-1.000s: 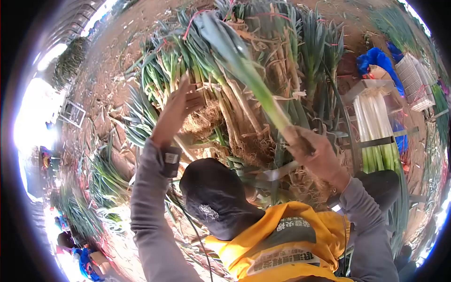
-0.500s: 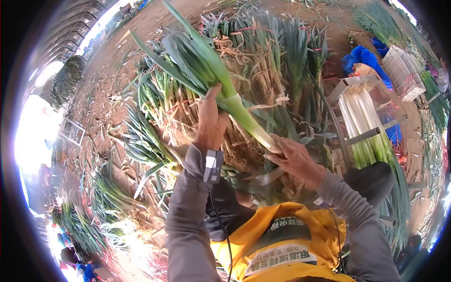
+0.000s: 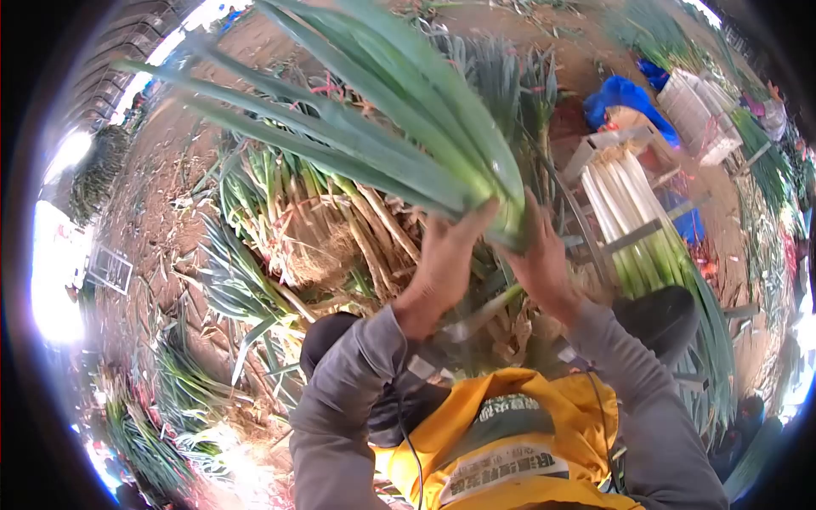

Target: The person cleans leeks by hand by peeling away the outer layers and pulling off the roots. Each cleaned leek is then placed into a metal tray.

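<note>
We wrap our left hand (image 3: pixel 442 259) and right hand (image 3: pixel 542 268) around the leek (image 3: pixel 399 136) at its firm neck, judging its long leaves light, floppy and easily torn.

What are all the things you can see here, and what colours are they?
held leek: one, green leaves, raised in the middle
leek pile: many, green with brown roots, on the ground behind it
cleaned leeks: one bunch, white and green, lying in the rack on the right
rack: one, grey metal, right
blue sheet: one, blue, upper right
crate: one, white, upper right beside the sheet
vest: one, yellow, bottom, on the person
left hand: one, grey sleeve, gripping the held leek's base
right hand: one, grey sleeve, gripping the same base
</note>
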`<act>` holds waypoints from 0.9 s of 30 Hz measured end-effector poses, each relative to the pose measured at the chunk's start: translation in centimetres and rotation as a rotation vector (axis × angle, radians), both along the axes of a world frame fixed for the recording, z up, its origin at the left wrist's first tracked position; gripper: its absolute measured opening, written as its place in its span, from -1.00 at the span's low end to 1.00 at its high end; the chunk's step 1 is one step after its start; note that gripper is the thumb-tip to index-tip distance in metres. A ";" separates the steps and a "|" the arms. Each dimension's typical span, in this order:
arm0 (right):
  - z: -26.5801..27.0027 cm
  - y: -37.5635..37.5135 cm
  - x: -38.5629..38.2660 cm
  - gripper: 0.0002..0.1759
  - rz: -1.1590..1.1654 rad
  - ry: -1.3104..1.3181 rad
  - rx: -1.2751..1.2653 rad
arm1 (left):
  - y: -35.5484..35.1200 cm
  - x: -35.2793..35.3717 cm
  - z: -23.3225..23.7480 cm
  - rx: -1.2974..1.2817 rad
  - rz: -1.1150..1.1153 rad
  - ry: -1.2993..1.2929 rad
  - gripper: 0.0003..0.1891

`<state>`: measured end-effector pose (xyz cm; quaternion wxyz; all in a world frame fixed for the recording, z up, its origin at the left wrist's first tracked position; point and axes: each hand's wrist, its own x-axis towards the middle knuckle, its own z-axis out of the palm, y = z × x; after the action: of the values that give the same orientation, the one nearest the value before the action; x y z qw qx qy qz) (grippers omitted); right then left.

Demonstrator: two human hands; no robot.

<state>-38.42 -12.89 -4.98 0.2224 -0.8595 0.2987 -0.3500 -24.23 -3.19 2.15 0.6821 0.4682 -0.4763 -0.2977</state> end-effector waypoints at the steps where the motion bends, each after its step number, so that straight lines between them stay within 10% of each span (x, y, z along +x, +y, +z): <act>1: 0.3 -0.3 0.5 -0.02 -0.056 -0.084 -0.078 | -0.2 0.7 -0.4 0.003 -0.046 0.081 -0.48; 11: 9.8 -0.7 11.3 -0.35 0.371 0.071 0.089 | -2.5 9.5 -0.6 -0.036 -0.063 0.694 -0.38; 23: 2.2 -0.1 6.5 -0.67 0.402 -0.468 0.973 | -1.2 12.2 0.8 -0.112 0.085 0.627 -0.67; 27: -2.3 0.3 0.0 -0.59 0.309 0.322 0.658 | 0.0 15.4 0.6 -0.131 0.223 0.684 -0.65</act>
<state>-38.44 -12.64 -7.25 0.4862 -0.8212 0.2931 -0.0587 -8.88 -3.22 2.74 0.8587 0.3460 -0.1845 -0.3299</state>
